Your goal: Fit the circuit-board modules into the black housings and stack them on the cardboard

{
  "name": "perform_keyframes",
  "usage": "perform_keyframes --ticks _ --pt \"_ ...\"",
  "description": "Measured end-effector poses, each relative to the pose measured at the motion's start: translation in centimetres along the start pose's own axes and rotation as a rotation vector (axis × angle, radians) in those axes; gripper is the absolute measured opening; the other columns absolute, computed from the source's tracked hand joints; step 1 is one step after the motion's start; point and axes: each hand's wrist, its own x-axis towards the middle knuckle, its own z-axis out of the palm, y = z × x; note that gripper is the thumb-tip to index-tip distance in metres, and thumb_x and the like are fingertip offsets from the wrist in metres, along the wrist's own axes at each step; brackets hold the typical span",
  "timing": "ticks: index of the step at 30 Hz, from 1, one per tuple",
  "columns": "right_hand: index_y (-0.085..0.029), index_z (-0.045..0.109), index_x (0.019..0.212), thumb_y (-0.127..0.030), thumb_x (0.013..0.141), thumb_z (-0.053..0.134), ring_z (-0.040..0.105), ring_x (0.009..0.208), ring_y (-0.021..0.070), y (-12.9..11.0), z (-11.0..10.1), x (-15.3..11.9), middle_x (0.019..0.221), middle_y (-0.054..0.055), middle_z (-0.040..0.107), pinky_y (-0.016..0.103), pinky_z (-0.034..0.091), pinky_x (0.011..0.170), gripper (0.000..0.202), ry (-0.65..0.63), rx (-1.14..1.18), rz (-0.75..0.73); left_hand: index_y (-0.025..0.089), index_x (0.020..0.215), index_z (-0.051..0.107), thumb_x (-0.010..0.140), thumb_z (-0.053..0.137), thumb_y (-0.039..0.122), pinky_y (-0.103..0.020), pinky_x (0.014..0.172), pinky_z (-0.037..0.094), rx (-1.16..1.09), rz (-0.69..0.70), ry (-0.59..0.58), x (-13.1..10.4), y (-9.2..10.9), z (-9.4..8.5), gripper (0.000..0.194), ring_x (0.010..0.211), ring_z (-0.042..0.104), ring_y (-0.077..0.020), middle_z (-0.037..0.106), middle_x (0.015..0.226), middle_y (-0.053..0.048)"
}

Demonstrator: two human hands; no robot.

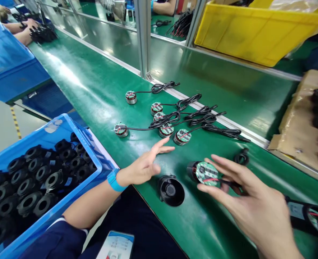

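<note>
My right hand (245,190) has its thumb and fingers around a small motor with a round green circuit board (207,173) on its end, a red wire and black cable running back beneath the fingers. The motor's far side looks black; whether that is a casing I cannot tell. My left hand (145,163), with a blue wristband, hovers above the bench, fingers spread and holding nothing. Just below it stands a black round cup-shaped housing (172,190), its mouth facing up. Beyond my hands are several similar board-topped motors (182,137) with bundled black cables (193,102).
A blue crate (96,167) of black ring-shaped parts stands at left. The green bench (94,82) meets a metal post (143,39). A yellow bin (236,32) and cardboard tray (296,115) sit at right. Another person's hands (26,30) work far left.
</note>
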Motion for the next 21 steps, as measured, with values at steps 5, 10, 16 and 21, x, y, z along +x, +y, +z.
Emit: perform_keyframes --ticks 5,10,16,21 --pt "-0.031 0.064 0.127 -0.063 0.089 0.065 0.062 0.05 0.0091 -2.9 -0.1 -1.9 0.083 -0.005 0.075 0.021 0.054 0.058 0.049 -0.07 -0.015 -0.26 0.025 0.162 -0.001 0.063 0.085 0.07 -0.056 0.119 0.028 0.308 0.088 0.028 -3.8 0.0 1.9 0.139 0.139 0.049 -0.0384 0.049 0.153 -0.02" --pt "-0.019 0.063 0.122 -0.045 0.095 0.066 0.067 0.056 0.0102 -3.6 2.3 -2.9 0.097 0.003 0.079 0.022 0.056 0.068 0.037 -0.017 -0.137 -0.481 0.028 0.162 0.0 0.078 0.083 0.037 -0.048 0.113 0.037 0.347 0.022 -0.016 -4.2 -0.2 3.4 0.118 0.129 0.061 -0.0305 0.064 0.14 -0.011" --pt "-0.018 0.063 0.121 -0.047 0.095 0.066 0.063 0.049 0.0097 -2.9 3.4 -3.3 0.091 0.002 0.079 0.022 0.055 0.06 0.04 0.016 -0.189 -0.427 0.023 0.155 0.031 0.074 0.084 0.033 -0.047 0.111 0.043 0.317 -0.033 0.054 -4.0 -0.2 3.7 0.098 0.123 0.065 -0.0311 0.067 0.136 -0.011" --pt "-0.018 0.062 0.126 -0.055 0.089 0.071 0.074 0.088 0.023 -1.9 4.0 -3.5 0.135 0.016 0.067 0.034 0.058 0.077 0.053 -0.005 -0.339 -0.51 0.021 0.153 0.034 0.073 0.086 0.038 -0.049 0.112 0.042 0.308 -0.029 0.06 -4.0 -0.3 3.8 0.097 0.126 0.063 -0.032 0.067 0.137 -0.013"
